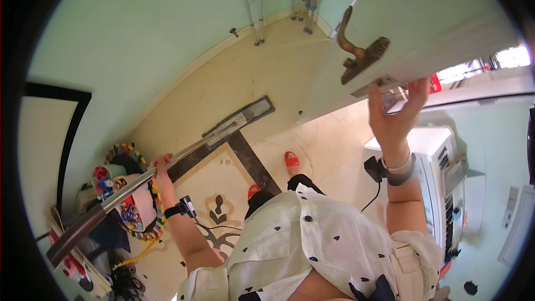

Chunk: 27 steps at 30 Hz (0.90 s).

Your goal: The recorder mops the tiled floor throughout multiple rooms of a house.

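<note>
My left hand (161, 174) is wrapped round the silver pole of a flat mop (184, 151), whose dark grip end reaches to the lower left. The mop's flat grey head (259, 109) rests on the floor ahead of my feet. My right hand (394, 122) is raised at the edge of a pale door (446, 25), fingers stretched and apart. Its fingertips are at the door edge beside the latch plate (379, 85); whether they press on it I cannot tell. A brass-coloured lever handle (362, 58) sits on the door just above that hand.
A walking frame (262, 8) stands against the far wall, near a wall-mounted doorstop (233, 32). On the left are a multicoloured basket (146, 234) with colourful items and a black-framed panel (75, 97). A white keyboard instrument (432, 189) stands right. Red slippers (291, 159) are on my feet.
</note>
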{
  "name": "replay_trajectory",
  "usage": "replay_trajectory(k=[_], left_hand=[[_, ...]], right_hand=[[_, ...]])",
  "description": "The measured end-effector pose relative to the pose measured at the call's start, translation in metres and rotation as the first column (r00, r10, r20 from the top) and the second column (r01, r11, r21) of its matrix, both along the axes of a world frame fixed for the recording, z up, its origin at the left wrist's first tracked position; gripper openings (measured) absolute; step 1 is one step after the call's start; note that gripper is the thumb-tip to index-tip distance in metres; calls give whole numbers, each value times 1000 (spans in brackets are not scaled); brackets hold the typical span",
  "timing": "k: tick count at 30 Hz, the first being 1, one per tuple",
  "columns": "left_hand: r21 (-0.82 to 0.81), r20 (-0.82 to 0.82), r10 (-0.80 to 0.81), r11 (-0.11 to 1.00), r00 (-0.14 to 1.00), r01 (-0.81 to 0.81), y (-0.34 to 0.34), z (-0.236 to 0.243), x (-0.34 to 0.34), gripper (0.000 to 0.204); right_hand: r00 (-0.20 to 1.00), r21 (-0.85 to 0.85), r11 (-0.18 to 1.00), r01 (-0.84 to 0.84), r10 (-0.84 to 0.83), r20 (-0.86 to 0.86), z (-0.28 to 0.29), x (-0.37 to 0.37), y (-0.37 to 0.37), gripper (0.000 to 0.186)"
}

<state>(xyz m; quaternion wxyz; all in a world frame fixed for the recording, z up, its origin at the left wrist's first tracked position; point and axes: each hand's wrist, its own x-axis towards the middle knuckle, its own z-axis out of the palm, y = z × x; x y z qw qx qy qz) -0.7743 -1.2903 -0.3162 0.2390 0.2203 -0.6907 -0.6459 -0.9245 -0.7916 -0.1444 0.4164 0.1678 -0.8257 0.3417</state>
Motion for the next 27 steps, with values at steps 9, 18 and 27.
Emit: replay_trajectory(k=[9,18,27], left_hand=[[147,-66,45,988,997,-35,-26,3,30,22],[278,-91,236,939,967,-203,-46,-29,74,18],[316,-36,469,843,882,-435,-13,-31,64,18]], right_hand=[[996,396,917,-42,5,94,-7,-110,-86,89],[973,537,811,-232,185,141,-26,-231,-196,100],[974,781,603,-163,-27,224,-22,-354,-287,88]])
